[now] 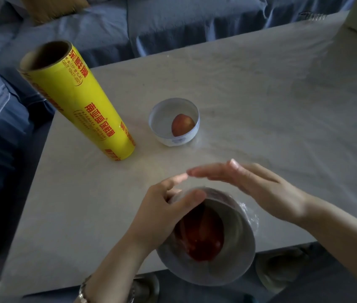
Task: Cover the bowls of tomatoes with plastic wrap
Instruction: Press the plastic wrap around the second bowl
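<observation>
On near bowl (208,254), both hands (164,206).

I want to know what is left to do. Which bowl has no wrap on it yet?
The small white bowl farther back, beside the yellow roll. Its rim is bare, while the near bowl between the hands already has film over it.

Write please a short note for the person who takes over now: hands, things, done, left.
Left hand: holds the near bowl at its rim, over the wrap.
Right hand: flat and open above the bowl's far rim, holds nothing.
Near bowl, at the table edge: tomato inside, wrap on it, bunched at the right.
Far bowl: tomato, no wrap seen.
Roll stands upright, left.
Left: seal near bowl, then wrap far bowl.
</observation>
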The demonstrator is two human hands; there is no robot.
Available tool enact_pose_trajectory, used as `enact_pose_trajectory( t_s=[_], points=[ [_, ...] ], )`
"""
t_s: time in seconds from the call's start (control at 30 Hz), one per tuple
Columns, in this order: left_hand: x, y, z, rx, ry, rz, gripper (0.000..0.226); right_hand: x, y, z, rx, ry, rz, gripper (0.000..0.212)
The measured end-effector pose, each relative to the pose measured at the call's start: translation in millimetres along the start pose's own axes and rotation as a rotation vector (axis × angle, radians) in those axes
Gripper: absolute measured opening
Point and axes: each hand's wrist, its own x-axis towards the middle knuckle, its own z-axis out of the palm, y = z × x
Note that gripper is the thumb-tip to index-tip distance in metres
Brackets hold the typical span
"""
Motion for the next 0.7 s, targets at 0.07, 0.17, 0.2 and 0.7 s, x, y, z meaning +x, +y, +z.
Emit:
enact_pose_trajectory(
  t_s=[0.07, 0.17, 0.2, 0.7],
  points=[
    [0.4, 0.6, -0.2, -0.018, 0.014, -0.004, 0.096, -3.1, -2.2, 5.4, 0.012, -0.094, -0.04, 0.054],
    [-1.8, 0.3, 0.6, -0.03, 0.008, -0.022, 0.102, -1.4, 8.8, 8.9, -0.097, -0.088, -0.002, 0.067],
    [-3.0, -0.6, 0.9, -0.033, 0.004, -0.032, 0.107, -0.5, 14.0, 10.0, -0.135, -0.079, 0.031, 0.073],
    [-1.4, -8.1, 2.6, -0.048, 0.035, -0.023, 0.097, -0.3, 21.8, 3.8, -0.071, 0.001, 0.101, 0.082]
  ],
)
